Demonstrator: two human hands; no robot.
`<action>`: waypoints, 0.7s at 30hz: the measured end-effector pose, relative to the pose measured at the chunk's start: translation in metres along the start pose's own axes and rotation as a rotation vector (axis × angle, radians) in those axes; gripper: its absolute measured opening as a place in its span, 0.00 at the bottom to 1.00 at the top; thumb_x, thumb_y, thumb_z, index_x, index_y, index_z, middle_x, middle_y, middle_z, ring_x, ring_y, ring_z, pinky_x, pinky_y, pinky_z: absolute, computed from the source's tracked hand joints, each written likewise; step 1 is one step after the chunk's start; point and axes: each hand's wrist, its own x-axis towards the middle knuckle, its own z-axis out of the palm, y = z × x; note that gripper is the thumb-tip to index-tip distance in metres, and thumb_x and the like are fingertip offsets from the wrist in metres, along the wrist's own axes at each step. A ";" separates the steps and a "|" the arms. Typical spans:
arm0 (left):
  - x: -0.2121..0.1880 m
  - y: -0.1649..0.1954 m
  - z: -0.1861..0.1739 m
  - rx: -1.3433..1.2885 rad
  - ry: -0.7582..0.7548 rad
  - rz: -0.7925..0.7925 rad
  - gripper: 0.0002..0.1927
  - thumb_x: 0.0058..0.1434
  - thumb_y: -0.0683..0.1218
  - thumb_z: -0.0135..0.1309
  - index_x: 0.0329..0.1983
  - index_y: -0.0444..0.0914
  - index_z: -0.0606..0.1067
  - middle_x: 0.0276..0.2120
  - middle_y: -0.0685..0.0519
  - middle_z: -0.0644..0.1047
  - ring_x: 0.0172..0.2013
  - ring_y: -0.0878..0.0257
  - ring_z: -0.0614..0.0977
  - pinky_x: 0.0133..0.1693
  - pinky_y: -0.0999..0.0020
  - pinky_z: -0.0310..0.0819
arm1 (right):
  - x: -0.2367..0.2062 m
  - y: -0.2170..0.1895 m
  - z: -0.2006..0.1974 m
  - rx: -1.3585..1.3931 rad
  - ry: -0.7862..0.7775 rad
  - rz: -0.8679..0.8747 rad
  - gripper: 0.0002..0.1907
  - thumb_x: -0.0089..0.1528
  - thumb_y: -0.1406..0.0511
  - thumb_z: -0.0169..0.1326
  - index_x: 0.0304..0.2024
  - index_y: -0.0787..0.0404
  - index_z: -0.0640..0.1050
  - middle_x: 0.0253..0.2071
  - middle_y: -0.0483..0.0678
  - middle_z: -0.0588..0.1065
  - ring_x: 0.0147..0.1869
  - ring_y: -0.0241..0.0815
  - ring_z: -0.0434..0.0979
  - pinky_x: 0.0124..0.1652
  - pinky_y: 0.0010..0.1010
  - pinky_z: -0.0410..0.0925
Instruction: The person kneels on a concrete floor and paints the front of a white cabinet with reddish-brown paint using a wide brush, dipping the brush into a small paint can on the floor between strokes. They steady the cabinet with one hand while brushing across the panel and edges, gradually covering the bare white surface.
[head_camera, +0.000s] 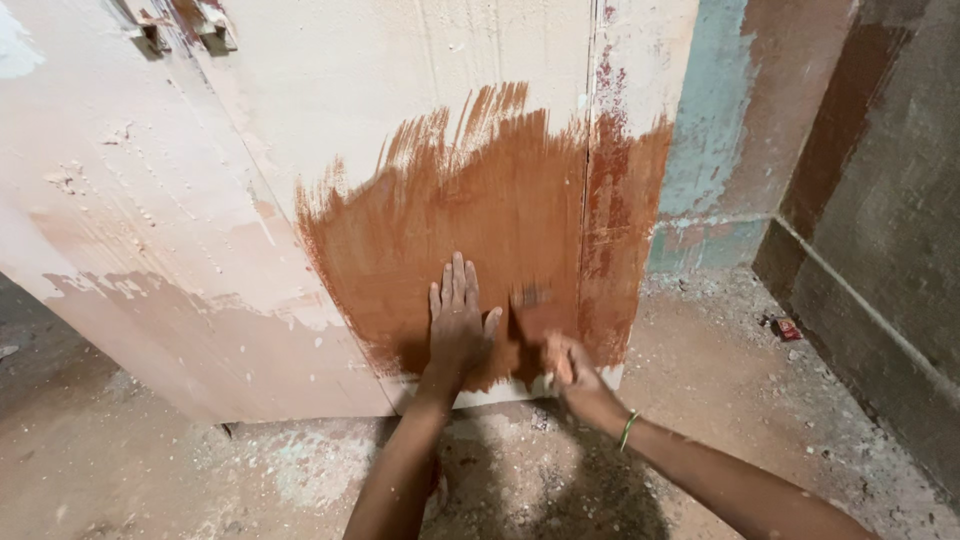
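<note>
Unpainted door, far left of the grip: the pale door leaf (150, 230) is bare and patchy, with a metal latch (190, 25) near its top edge.
Left hand: the left hand (456, 320) lies flat and released, fingers spread upward, pressed on the wet brown patch (470, 210); it grasps nothing and seems to brace the panel.
Brush: the paintbrush (530, 305) sits just right of that palm, touching the door low down; it is blurred, so its bristles are hard to read.
Right hand: the right hand (570, 365) is clenched around the brush handle, a green bangle (627, 430) on its wrist.
Step in hand: judging by the coat, brown colour is being spread over the lower door, roughly a third covered.
Next move calls for: probably strokes carried leftward and upward from the grip into bare wood, keeping the wet edge even.
Door edge, right of the grip: a streaked jamb (625, 200), thinly coated.
Room: dusty concrete floor (720, 360) below the hands; worn teal and brown wall (730, 120) beyond, dark wall (890, 200) farthest right.
</note>
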 end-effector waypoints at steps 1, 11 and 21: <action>-0.001 0.001 0.000 -0.008 -0.002 0.008 0.47 0.61 0.56 0.56 0.75 0.29 0.50 0.76 0.38 0.46 0.73 0.42 0.53 0.68 0.41 0.46 | -0.001 0.015 0.004 0.031 -0.012 0.279 0.27 0.67 0.72 0.41 0.65 0.41 0.63 0.30 0.51 0.71 0.21 0.36 0.65 0.17 0.21 0.61; 0.001 -0.005 0.002 0.004 -0.054 -0.018 0.47 0.61 0.57 0.56 0.75 0.31 0.51 0.75 0.40 0.47 0.73 0.44 0.54 0.68 0.40 0.45 | -0.001 -0.023 -0.002 0.076 0.053 -0.125 0.37 0.61 0.74 0.43 0.71 0.44 0.58 0.39 0.47 0.73 0.26 0.39 0.70 0.20 0.24 0.67; -0.002 -0.009 0.002 0.032 -0.039 -0.017 0.47 0.60 0.57 0.55 0.75 0.32 0.50 0.76 0.41 0.48 0.73 0.47 0.55 0.68 0.40 0.46 | 0.013 0.007 0.009 -0.214 0.031 -0.577 0.40 0.55 0.79 0.47 0.70 0.60 0.58 0.67 0.61 0.63 0.68 0.55 0.65 0.56 0.35 0.69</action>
